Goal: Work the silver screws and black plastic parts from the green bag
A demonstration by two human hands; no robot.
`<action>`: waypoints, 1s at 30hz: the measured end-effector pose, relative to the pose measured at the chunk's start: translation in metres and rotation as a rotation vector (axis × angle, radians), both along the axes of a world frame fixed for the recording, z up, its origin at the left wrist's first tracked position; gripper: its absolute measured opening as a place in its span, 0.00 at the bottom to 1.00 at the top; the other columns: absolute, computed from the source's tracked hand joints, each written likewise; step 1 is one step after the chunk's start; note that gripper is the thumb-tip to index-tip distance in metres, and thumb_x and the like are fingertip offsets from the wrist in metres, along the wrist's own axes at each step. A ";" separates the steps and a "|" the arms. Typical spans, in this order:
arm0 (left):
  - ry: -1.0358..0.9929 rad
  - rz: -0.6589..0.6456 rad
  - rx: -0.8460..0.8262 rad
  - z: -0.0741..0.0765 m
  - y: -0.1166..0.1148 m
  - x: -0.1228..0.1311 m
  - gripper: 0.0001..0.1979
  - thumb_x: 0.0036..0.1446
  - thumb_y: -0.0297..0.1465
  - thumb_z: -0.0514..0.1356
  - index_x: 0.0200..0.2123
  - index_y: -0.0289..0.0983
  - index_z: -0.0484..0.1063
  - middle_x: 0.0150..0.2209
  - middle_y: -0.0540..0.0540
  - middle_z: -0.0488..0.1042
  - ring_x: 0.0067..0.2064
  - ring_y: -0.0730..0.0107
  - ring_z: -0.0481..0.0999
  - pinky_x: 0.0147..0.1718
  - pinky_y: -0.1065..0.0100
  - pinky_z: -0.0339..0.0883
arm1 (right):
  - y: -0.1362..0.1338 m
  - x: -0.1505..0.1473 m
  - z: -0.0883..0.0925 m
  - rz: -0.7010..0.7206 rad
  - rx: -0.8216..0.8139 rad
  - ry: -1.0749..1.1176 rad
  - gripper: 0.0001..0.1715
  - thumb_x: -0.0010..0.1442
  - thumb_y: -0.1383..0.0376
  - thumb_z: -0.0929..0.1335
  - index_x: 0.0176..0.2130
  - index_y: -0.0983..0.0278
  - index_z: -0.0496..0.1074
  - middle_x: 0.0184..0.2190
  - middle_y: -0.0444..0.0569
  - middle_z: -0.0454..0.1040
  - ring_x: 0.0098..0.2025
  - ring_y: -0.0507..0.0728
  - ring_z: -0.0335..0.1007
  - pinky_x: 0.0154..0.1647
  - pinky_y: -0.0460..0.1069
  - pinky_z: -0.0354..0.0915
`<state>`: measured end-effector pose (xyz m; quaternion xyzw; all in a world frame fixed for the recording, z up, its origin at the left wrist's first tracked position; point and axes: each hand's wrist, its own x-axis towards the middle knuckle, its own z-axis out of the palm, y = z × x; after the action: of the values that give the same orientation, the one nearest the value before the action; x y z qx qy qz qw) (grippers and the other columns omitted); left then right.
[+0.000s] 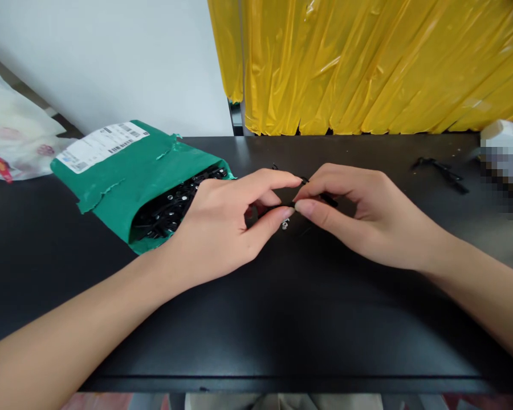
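Above the dark table, my left hand (222, 225) and my right hand (363, 219) meet, fingertips almost touching. Between them runs a thin black cord-like piece (330, 199), pinched by the thumb and fingers of each hand; most of it is hidden behind the fingers. A small silvery metal bit (285, 224) shows just below my left thumb tip; whether it is joined to the cord I cannot tell. Left of my hands lies a torn-open green mailing bag (154, 156), full of black pieces (171, 205) with small shiny metal spots.
Another small black cord bundle (442, 171) lies on the dark table (256, 319) at the right. Beyond it is a white box-like object (502, 139), partly blurred out. Yellow plastic sheeting (367, 68) hangs behind the table. At far left sits a whitish plastic bag (21, 125).
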<state>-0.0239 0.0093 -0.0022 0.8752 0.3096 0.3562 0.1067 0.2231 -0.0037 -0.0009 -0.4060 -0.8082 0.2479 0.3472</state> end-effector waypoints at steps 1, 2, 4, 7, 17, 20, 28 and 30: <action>0.000 -0.001 0.004 0.001 0.000 0.000 0.14 0.70 0.26 0.66 0.57 0.39 0.81 0.34 0.54 0.86 0.34 0.71 0.85 0.36 0.70 0.74 | 0.000 -0.001 0.000 0.021 0.010 -0.007 0.10 0.72 0.59 0.74 0.40 0.62 0.84 0.36 0.45 0.78 0.36 0.54 0.72 0.37 0.54 0.65; -0.002 0.001 0.005 0.001 0.000 0.000 0.14 0.70 0.26 0.66 0.57 0.39 0.81 0.32 0.55 0.85 0.34 0.70 0.85 0.35 0.69 0.74 | 0.000 -0.001 -0.001 0.042 0.018 -0.012 0.11 0.73 0.59 0.74 0.39 0.62 0.83 0.36 0.45 0.77 0.35 0.53 0.72 0.36 0.54 0.65; -0.001 0.005 -0.012 0.002 0.000 0.000 0.14 0.70 0.26 0.66 0.56 0.40 0.81 0.32 0.55 0.85 0.35 0.70 0.86 0.35 0.69 0.74 | 0.000 -0.002 -0.001 0.077 0.038 -0.013 0.14 0.76 0.60 0.71 0.38 0.63 0.83 0.34 0.45 0.76 0.34 0.52 0.70 0.36 0.53 0.65; 0.001 -0.022 -0.055 0.004 0.001 -0.001 0.14 0.70 0.27 0.66 0.56 0.42 0.81 0.35 0.54 0.87 0.37 0.69 0.87 0.36 0.69 0.75 | 0.000 -0.003 -0.002 0.096 0.078 -0.012 0.17 0.78 0.61 0.69 0.38 0.64 0.82 0.34 0.47 0.76 0.34 0.52 0.70 0.36 0.53 0.65; -0.039 0.020 -0.144 0.006 0.002 0.001 0.11 0.69 0.30 0.66 0.52 0.36 0.84 0.39 0.50 0.88 0.36 0.72 0.84 0.37 0.72 0.75 | 0.002 -0.002 -0.004 0.036 0.263 -0.026 0.13 0.75 0.66 0.70 0.37 0.65 0.82 0.34 0.48 0.76 0.33 0.52 0.71 0.36 0.52 0.65; -0.008 0.081 -0.163 0.008 0.004 0.001 0.08 0.69 0.35 0.68 0.38 0.38 0.85 0.31 0.53 0.84 0.29 0.74 0.78 0.29 0.71 0.69 | 0.002 -0.002 -0.005 -0.008 0.299 -0.017 0.13 0.74 0.66 0.71 0.36 0.63 0.82 0.33 0.48 0.77 0.33 0.52 0.72 0.36 0.52 0.65; 0.004 0.076 -0.174 0.012 0.003 0.001 0.07 0.67 0.30 0.65 0.37 0.38 0.84 0.29 0.54 0.82 0.27 0.77 0.74 0.29 0.73 0.65 | 0.002 -0.002 -0.007 -0.017 0.337 -0.014 0.12 0.73 0.67 0.71 0.36 0.63 0.83 0.33 0.46 0.77 0.32 0.52 0.72 0.34 0.52 0.64; 0.000 0.077 -0.177 0.013 0.002 0.001 0.07 0.67 0.29 0.64 0.38 0.38 0.85 0.28 0.55 0.81 0.27 0.78 0.74 0.28 0.74 0.65 | 0.002 -0.002 -0.007 -0.017 0.340 -0.013 0.12 0.73 0.67 0.71 0.37 0.63 0.83 0.33 0.47 0.78 0.32 0.51 0.72 0.35 0.51 0.65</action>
<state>-0.0225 0.0117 0.0104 0.8499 0.3731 0.3310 0.1701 0.2214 -0.0013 -0.0079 -0.3497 -0.8373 0.1020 0.4077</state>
